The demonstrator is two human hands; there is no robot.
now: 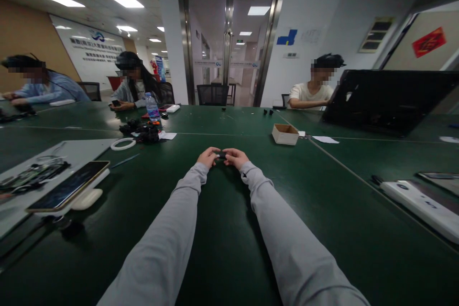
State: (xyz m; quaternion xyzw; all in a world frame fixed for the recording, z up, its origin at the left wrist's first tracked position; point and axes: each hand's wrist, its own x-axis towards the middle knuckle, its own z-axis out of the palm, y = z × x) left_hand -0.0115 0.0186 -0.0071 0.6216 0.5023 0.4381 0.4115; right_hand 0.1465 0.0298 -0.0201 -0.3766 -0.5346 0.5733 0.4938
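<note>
Both my arms reach forward over the dark green table (229, 234). A small black object (222, 156) is held between my two hands, just above or on the tabletop. My left hand (208, 157) pinches its left end, where a small light part shows at the fingertips. On the other end, the fingers of my right hand (235, 158) are closed round it. What exactly the object is cannot be made out.
An open box (285, 135) stands right of my hands. At left are a white ring (123, 144), black gear (143, 130), a bottle (152, 107) and a phone (71, 186). A large black screen (390, 100) stands at right. Three people sit across the table.
</note>
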